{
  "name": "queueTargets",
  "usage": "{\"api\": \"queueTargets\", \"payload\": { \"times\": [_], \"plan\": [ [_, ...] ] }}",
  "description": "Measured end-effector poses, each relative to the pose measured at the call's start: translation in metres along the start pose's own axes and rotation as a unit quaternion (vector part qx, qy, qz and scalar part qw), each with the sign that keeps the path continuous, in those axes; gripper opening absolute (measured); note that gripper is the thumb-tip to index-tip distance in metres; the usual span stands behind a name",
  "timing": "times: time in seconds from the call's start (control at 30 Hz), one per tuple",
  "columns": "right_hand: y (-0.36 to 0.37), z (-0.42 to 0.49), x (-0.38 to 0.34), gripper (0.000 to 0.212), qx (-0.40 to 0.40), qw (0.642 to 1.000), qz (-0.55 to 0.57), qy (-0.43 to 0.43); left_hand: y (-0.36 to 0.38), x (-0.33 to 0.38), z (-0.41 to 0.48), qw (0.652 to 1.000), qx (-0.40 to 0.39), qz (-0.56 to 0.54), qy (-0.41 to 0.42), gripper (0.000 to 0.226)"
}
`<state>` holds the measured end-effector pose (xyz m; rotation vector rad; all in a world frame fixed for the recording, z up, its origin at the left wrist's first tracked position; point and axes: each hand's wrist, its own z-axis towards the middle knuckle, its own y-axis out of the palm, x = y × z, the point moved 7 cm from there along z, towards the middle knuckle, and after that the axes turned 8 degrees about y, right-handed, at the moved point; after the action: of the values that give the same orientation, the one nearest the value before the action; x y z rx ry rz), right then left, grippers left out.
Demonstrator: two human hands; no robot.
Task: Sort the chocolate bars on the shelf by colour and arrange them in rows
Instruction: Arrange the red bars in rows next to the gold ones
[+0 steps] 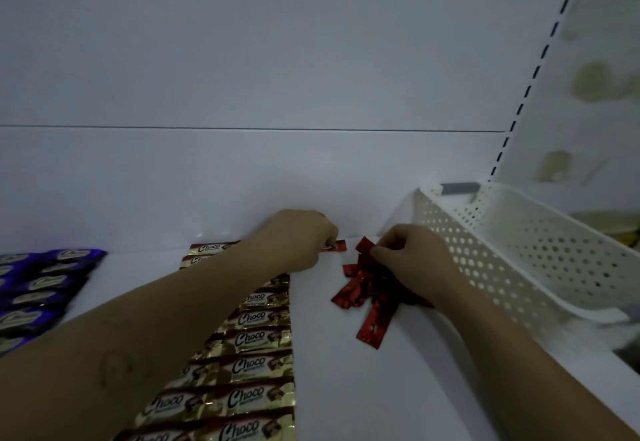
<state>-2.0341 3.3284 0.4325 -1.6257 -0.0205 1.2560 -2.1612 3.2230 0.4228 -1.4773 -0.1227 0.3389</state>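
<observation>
Two colours look sorted on my head-cam feed. The purple bars (34,288) are lined up at the far left of the shelf (329,388), and the gold bars (256,336) run in a neat column from the front edge to the back wall. Red's the one in progress.

Reply: so how much red is actually placed?

Me: Barely any, I'd say. One red bar (336,246) lies at the back, just right of the gold column. My left hand (298,240) has its fingers curled onto that bar's end, pinching it as far as I can tell. The rest is a loose red pile (360,288) between the gold column and the white basket (519,250), with bars crossing at all angles. My right hand (412,260) sits on top of that pile, gripping one red wrapper (365,245) between thumb and fingers.

Reply: basket empty then?

Me: Can't tell, most of its inside is hidden or blurry. My guess is roughly two thirds done, with a whole red row left to lay out.
</observation>
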Motion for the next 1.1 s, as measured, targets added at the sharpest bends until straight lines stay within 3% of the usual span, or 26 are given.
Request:
{"api": "queueTargets", "payload": {
  "times": [0.1, 0.23, 0.37, 0.43, 0.57, 0.67, 0.93, 1.03, 1.1],
  "plan": [
    [-0.009, -0.004, -0.005, 0.012, 0.011, 0.996, 0.085, -0.025, -0.007, 0.007, 0.002, 1.000, 0.013, 0.007, 0.019, 0.028],
    [-0.024, -0.012, -0.017, 0.005, 0.013, 0.971, 0.225, -0.076, -0.034, 0.001, -0.009, 0.982, 0.082, -0.169, -0.022, 0.028],
    [-0.021, -0.014, -0.023, 0.004, -0.029, 0.950, 0.303, -0.071, -0.047, -0.006, -0.018, 0.904, 0.069, -0.417, -0.069, 0.025],
    [-0.015, -0.014, -0.023, 0.008, -0.058, 0.947, 0.310, -0.066, -0.046, -0.004, -0.020, 0.869, 0.059, -0.484, -0.088, 0.024],
    [-0.010, -0.013, -0.024, 0.006, -0.071, 0.954, 0.283, -0.070, -0.042, 0.002, -0.020, 0.894, 0.071, -0.436, -0.069, 0.026],
    [-0.010, -0.010, -0.021, 0.008, -0.073, 0.958, 0.270, -0.065, -0.043, 0.002, -0.017, 0.874, 0.087, -0.473, -0.063, 0.026],
    [-0.010, -0.007, -0.019, 0.040, -0.029, 0.939, 0.342, -0.022, -0.054, 0.010, -0.005, 0.855, 0.114, -0.505, -0.036, 0.013],
    [-0.012, 0.000, -0.018, 0.028, 0.013, 0.960, 0.276, -0.038, -0.059, 0.011, 0.002, 0.869, 0.144, -0.472, -0.025, 0.007],
    [-0.016, 0.002, -0.020, 0.013, 0.056, 0.977, 0.193, -0.077, -0.056, 0.013, 0.006, 0.905, 0.135, -0.404, -0.016, 0.005]
  ]
}}
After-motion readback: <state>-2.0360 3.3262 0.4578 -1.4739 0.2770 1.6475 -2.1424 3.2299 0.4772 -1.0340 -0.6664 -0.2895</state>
